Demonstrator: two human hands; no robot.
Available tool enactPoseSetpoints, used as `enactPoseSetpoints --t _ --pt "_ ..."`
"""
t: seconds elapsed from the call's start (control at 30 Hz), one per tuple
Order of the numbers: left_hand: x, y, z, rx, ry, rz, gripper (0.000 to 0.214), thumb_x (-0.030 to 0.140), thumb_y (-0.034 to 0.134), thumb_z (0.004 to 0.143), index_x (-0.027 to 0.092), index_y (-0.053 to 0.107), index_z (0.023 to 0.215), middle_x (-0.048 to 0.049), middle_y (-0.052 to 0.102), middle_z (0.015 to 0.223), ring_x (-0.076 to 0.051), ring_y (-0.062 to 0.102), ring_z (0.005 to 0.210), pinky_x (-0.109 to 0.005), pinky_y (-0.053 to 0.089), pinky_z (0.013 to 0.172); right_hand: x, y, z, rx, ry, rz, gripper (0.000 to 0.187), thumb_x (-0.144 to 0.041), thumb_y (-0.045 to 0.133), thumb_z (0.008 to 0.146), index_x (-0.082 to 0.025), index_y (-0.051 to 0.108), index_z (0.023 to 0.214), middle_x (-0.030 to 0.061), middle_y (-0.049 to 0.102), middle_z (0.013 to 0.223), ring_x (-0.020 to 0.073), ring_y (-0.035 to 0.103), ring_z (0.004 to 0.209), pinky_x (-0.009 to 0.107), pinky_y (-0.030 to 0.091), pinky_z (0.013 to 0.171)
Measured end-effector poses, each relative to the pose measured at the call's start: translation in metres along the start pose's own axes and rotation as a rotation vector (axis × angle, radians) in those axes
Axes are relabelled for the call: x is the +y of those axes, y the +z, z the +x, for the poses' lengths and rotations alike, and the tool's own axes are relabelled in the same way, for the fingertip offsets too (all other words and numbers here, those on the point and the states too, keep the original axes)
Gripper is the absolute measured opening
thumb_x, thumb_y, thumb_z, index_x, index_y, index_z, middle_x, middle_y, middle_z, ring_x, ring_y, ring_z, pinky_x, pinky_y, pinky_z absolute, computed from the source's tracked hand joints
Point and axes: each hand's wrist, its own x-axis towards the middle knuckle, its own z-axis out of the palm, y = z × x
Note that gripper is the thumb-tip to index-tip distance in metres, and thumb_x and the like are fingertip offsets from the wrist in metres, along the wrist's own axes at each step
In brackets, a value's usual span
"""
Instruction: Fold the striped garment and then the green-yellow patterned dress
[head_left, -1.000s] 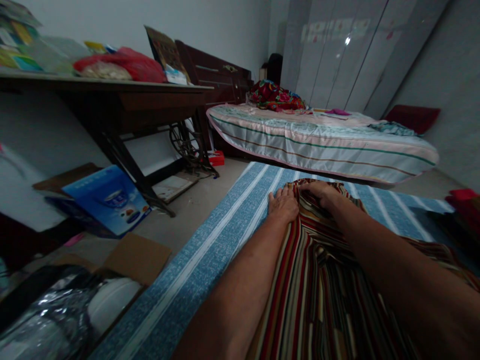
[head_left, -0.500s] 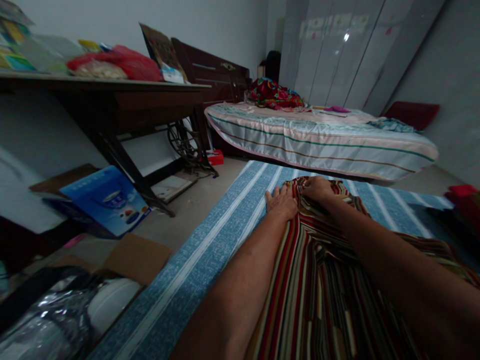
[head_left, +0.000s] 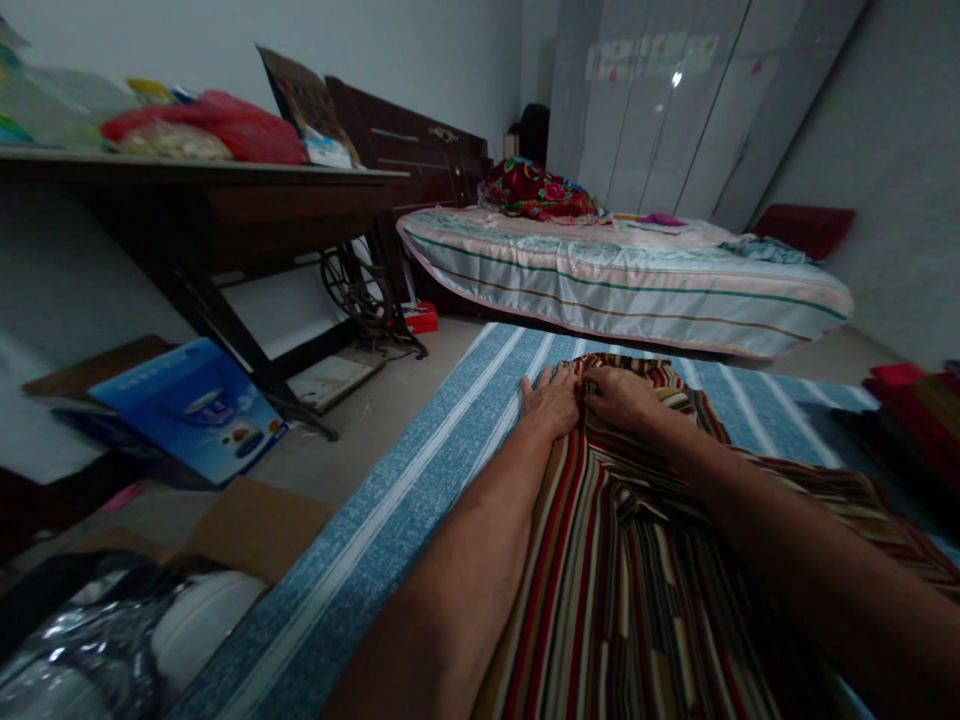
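Note:
A striped garment (head_left: 574, 560) in red, brown, cream and black lies spread over a blue-and-white striped cloth (head_left: 390, 505). My left hand (head_left: 551, 402) rests at the garment's upper left edge with its fingers spread, partly on the blue cloth. Close beside it, my right hand (head_left: 619, 396) has its fingers closed on the gathered fabric at the garment's far end, near what looks like the collar. The right fingertips are bent down and partly hidden. A sleeve-like part (head_left: 847, 495) stretches off to the right under my forearm.
Folded dark and red clothes (head_left: 911, 425) lie at the right. Beyond stands a bed (head_left: 622, 280) with a floral bundle (head_left: 536, 190). On the left are a treadle sewing table (head_left: 300, 180), a blue carton (head_left: 195, 410), a cardboard box (head_left: 255, 525) and plastic-wrapped items (head_left: 90, 630).
My right hand has shifted left along the gathered end, closer to my left hand. The left hand stays at the same edge. The whole view has moved slightly.

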Motion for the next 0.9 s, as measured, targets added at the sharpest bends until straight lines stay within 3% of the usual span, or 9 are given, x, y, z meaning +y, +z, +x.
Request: enactPoseSetpoints --t 0.13,0.3,0.43,0.6,0.8,0.9 --pt "-0.002 0.002 0.004 -0.004 -0.045 0.018 0.052 0.038 0.024 0.092 0.029 0.023 0.144 -0.0025 0.027 0.152 -0.030 0.020 0.138 -0.066 0.014 0.106 0.012 0.011 -0.001 -0.019 0.003 0.024 0.042 -0.032 0.054 0.084 -0.017 0.054 0.123 0.0118 0.059 0.123 0.0258 0.058 0.107 0.032 0.043 0.083" --pt "-0.005 0.000 0.004 0.062 -0.061 0.041 0.045 0.035 0.025 0.093 0.027 0.038 0.135 -0.0047 0.037 0.146 -0.029 0.025 0.136 -0.062 0.019 0.105 0.018 -0.009 -0.020 0.109 0.044 0.051 0.038 -0.033 0.052 0.085 -0.018 0.057 0.119 0.0109 0.062 0.115 0.0256 0.058 0.103 0.032 0.043 0.082" --pt "-0.004 -0.005 0.001 0.143 -0.087 0.063 0.040 0.031 0.026 0.094 0.023 0.048 0.126 -0.0076 0.046 0.139 -0.028 0.030 0.133 -0.058 0.020 0.107 0.021 -0.027 -0.063 0.269 0.001 0.088 0.030 -0.031 0.049 0.086 -0.018 0.062 0.108 0.0097 0.064 0.106 0.0245 0.059 0.097 0.032 0.045 0.080" --pt "-0.006 -0.021 0.001 0.170 -0.073 0.074 0.033 0.024 0.034 0.091 0.023 0.057 0.114 -0.0057 0.056 0.128 -0.023 0.039 0.129 -0.046 0.025 0.108 0.043 -0.027 -0.138 0.391 -0.078 0.183 0.029 -0.032 0.042 0.089 -0.017 0.060 0.105 0.0093 0.063 0.103 0.0224 0.059 0.095 0.034 0.047 0.083" --pt "-0.014 -0.057 0.019 0.023 -0.073 0.047 0.026 0.022 0.049 0.082 0.020 0.069 0.099 -0.0079 0.069 0.106 -0.023 0.060 0.105 -0.030 0.044 0.088 0.092 -0.011 -0.198 0.523 0.048 0.124 0.030 -0.039 0.041 0.089 -0.021 0.060 0.102 0.0095 0.063 0.108 0.0250 0.058 0.101 0.040 0.048 0.087" --pt "-0.003 -0.056 0.019 -0.033 -0.012 0.019 0.023 0.026 0.052 0.081 0.024 0.071 0.095 -0.0030 0.071 0.102 -0.021 0.062 0.101 -0.025 0.045 0.085 0.115 0.004 -0.208 0.612 0.091 0.055 0.032 -0.040 0.040 0.089 -0.019 0.061 0.100 0.0118 0.063 0.107 0.0268 0.059 0.101 0.042 0.048 0.087"
